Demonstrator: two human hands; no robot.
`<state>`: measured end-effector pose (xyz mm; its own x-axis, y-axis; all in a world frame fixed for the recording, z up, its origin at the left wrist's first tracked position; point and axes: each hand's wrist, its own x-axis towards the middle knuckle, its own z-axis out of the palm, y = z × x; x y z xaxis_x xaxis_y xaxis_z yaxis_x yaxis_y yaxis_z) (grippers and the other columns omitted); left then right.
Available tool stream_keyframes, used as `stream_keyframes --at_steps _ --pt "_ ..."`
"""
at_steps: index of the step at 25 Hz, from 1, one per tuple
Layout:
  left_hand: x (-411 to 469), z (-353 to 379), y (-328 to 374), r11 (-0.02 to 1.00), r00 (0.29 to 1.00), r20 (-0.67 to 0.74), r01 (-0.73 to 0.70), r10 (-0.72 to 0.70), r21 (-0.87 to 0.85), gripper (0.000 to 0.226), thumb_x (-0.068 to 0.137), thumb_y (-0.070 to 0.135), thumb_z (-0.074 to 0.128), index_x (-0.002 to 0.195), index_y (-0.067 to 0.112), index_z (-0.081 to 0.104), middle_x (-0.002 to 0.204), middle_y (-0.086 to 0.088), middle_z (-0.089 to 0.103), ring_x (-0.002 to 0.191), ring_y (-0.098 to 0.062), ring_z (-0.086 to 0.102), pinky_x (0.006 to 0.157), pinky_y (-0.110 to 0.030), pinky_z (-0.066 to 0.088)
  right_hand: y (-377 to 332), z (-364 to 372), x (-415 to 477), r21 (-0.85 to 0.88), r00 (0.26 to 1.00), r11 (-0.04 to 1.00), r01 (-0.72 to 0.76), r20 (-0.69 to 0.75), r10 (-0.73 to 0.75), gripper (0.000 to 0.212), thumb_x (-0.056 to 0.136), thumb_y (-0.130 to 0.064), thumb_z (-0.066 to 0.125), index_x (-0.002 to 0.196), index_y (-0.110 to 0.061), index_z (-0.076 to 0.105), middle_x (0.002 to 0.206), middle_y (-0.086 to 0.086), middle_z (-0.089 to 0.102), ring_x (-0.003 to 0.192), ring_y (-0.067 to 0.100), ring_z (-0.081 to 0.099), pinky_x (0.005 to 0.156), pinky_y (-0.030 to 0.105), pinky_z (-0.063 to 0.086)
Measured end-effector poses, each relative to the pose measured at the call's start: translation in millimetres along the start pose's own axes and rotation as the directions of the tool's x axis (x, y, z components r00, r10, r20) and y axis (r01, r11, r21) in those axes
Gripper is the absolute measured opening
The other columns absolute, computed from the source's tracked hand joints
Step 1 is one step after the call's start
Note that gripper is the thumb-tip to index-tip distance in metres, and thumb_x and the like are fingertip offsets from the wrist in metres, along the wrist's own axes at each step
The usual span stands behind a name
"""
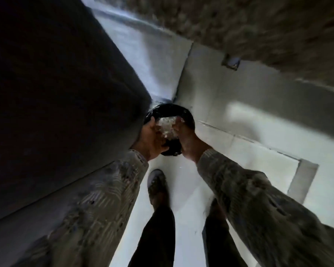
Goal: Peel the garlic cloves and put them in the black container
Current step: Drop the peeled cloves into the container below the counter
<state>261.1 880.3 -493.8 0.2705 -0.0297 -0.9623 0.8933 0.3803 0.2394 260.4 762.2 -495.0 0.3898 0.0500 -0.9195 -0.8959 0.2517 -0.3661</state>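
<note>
I am standing and looking down while I carry the round black container (183, 114) out in front of me, above the floor. Pale garlic pieces or skins (165, 125) lie inside it; blur hides which they are. My left hand (151, 140) grips the container's left rim, thumb over the edge. My right hand (187, 139) grips the right rim, fingers curled over it. Both sleeves are patterned grey-brown.
A dark cabinet or door (56, 93) rises close on the left. Above right runs a speckled stone counter (258, 26). Pale floor tiles (239, 93) spread below, with my feet (156, 184) and dark trousers under the container. The whole frame is motion-blurred.
</note>
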Motion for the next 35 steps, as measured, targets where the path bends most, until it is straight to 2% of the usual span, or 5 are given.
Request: stream_keyframes --at_steps 6,7,13,19,35 --pt "49.3 -6.8 -8.5 0.953 0.984 0.161 -0.021 0.073 -0.302 0.064 0.104 0.065 0.021 0.075 0.023 0.059 0.134 -0.020 0.065 0.105 -0.042 0.070 0.109 -0.048 0.043 71.0 2.2 70.4 -0.608 0.874 0.633 0.480 0.271 -0.402 0.046 0.109 -0.036 0.047 0.150 -0.014 0.050 0.151 0.005 0.053 0.141 0.018 0.047 0.120 0.029 0.033" --pt "51.8 -8.4 -8.2 0.946 0.983 0.155 -0.048 0.102 -0.320 0.072 0.103 0.068 0.020 0.149 0.014 0.005 0.142 -0.020 0.054 0.111 -0.045 0.066 0.113 -0.048 0.040 75.5 -2.9 83.1 -0.676 0.893 0.590 0.441 0.266 -0.363 0.048 0.108 -0.028 0.049 0.152 -0.009 0.046 0.155 0.011 0.049 0.144 0.024 0.044 0.120 0.029 0.032" --pt "53.1 0.9 -32.1 0.918 0.910 -0.117 -0.395 0.397 0.039 0.040 0.106 0.051 0.045 0.136 0.030 0.062 0.128 0.009 0.068 0.109 0.000 0.064 0.095 -0.024 0.050 33.6 26.6 64.2 -0.254 0.983 0.953 0.162 0.122 -0.135 0.072 0.093 -0.074 0.048 0.141 -0.021 0.061 0.138 0.009 0.066 0.126 0.028 0.063 0.115 0.050 0.044" --pt "43.6 0.1 -1.9 0.951 0.977 0.037 -0.195 0.210 -0.238 0.072 0.102 0.070 0.031 0.152 0.021 0.048 0.146 -0.003 0.060 0.132 -0.029 0.059 0.101 -0.042 0.051 55.6 1.1 68.9 -0.708 0.815 0.457 0.539 0.301 -0.494 0.060 0.106 -0.056 0.031 0.161 -0.032 0.032 0.166 -0.007 0.032 0.155 0.016 0.028 0.127 0.037 0.023" --pt "-193.3 11.5 -7.0 0.679 0.778 0.145 -0.610 0.611 0.408 0.082 0.064 -0.002 0.056 0.141 0.026 0.059 0.138 0.003 0.062 0.126 -0.014 0.060 0.109 -0.046 0.050 -46.4 -39.0 -190.4 -0.768 0.682 0.190 0.611 0.390 -0.618 0.095 0.067 -0.052 0.067 0.154 -0.020 0.045 0.148 0.005 0.055 0.134 0.021 0.053 0.109 0.040 0.048"
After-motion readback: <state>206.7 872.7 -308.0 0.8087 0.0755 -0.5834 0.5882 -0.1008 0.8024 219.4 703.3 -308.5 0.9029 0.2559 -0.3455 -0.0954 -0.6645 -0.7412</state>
